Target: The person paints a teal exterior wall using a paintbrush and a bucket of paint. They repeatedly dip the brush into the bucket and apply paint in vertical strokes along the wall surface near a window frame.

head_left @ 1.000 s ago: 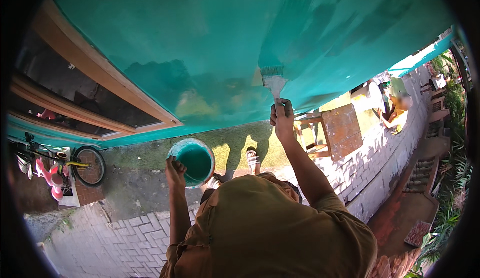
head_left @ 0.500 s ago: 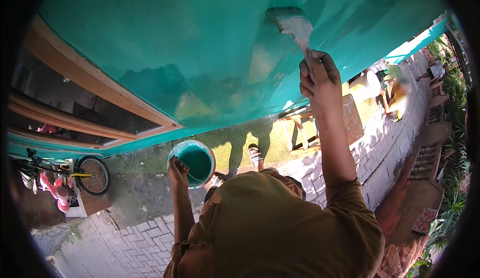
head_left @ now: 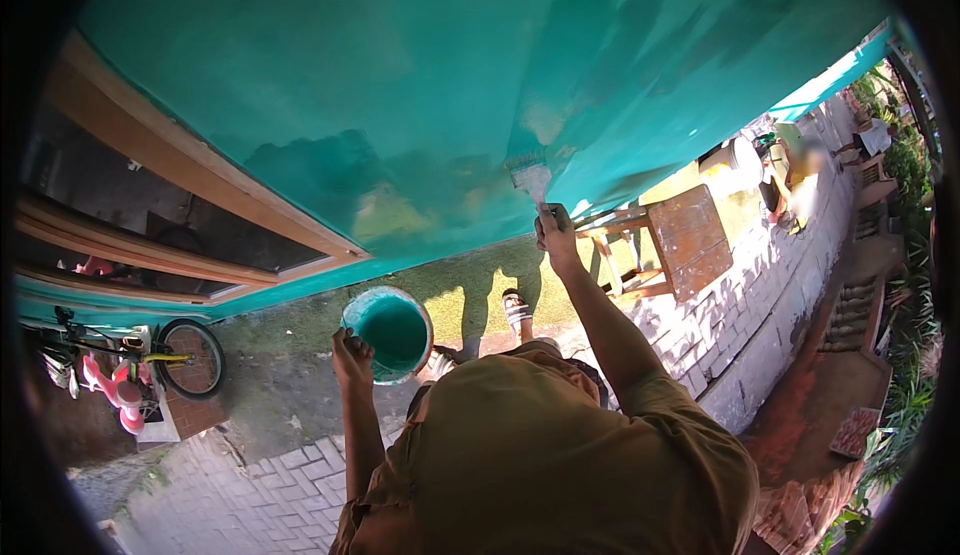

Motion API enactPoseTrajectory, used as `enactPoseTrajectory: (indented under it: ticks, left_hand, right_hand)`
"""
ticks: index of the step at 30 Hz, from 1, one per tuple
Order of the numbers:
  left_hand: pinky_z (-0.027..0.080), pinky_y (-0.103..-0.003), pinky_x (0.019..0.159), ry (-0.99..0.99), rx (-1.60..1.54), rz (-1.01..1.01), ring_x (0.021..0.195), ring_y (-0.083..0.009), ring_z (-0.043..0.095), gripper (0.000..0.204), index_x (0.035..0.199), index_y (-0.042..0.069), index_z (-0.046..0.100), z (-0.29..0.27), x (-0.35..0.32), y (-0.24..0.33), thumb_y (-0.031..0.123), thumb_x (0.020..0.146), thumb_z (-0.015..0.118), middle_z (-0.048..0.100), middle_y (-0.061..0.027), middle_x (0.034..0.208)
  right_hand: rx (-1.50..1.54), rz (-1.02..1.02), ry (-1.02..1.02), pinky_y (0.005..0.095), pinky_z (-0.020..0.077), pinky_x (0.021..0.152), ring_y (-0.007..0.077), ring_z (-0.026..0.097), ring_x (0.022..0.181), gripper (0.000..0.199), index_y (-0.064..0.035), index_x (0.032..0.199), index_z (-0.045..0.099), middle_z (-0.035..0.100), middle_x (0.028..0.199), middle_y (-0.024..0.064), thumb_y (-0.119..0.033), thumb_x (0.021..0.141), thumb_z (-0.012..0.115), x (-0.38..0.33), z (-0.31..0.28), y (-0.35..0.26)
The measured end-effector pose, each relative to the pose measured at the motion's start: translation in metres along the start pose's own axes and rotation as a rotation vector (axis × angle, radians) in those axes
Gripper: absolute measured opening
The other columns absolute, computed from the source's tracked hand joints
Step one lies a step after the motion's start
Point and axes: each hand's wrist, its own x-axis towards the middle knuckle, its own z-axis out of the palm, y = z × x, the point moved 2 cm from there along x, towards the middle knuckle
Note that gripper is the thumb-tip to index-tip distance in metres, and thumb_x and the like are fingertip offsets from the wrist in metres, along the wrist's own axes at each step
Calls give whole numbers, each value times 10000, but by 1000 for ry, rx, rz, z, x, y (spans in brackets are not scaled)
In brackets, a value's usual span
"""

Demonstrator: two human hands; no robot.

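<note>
Paintbrush [head_left: 530, 177] is held upright against the teal wall [head_left: 420, 75], bristles pressed to the painted face near its lower edge, just above the unpainted yellowish band. Right hand [head_left: 556, 237] is clenched around the brush handle, arm stretched up and forward. Left hand [head_left: 350, 357] is closed on the rim of a round paint bucket [head_left: 390, 333], teal paint visible inside, held low and well apart from the brush. Patchy, darker and lighter streaks are seen on the wall around the bristles; coverage there is judged uneven. For a clean stroke, light even pressure is called for, strokes overlapped into the wet edge, the brush kept off the wooden window frame [head_left: 200, 195] at left. The bucket is best kept level so nothing is spilled on the paving [head_left: 270, 495]. Further out, a wooden bench [head_left: 680, 240] stands by the wall, a bicycle [head_left: 150, 355] at far left.
</note>
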Motion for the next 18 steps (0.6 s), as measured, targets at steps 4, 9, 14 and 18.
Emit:
enactPoseTrajectory:
  ticks: [4,9,14,18]
  left_hand:
    - [340,-314,533,-1,7,-22,553,-129,391,253,914,83,498,-13,-4,12,329,941,553,395,2,653]
    - [347,-308,519,10,26,-32,540,-125,392,247,897,92,491,-55,0,24,324,943,564,391,2,645]
    - [338,-306,495,68,65,-17,525,-123,390,249,885,106,487,-87,10,29,334,937,569,387,3,636]
    - [320,-310,467,159,83,-20,498,-126,371,251,849,110,471,-110,18,35,326,928,573,374,10,619]
  right_hand:
    - [-81,135,87,236,283,389,53,360,446,227,-79,980,504,463,630,-18,-296,980,573,3,-17,43]
    - [-80,150,86,240,322,403,71,412,483,227,-17,1016,518,501,664,5,-238,968,544,-9,19,-18]
    - [-27,-75,78,214,241,401,35,322,465,211,-28,948,522,496,689,-5,-237,970,539,-73,63,-170]
    - [-19,-331,31,207,243,424,31,319,489,250,-18,1023,562,489,681,-14,-262,968,553,-115,87,-269]
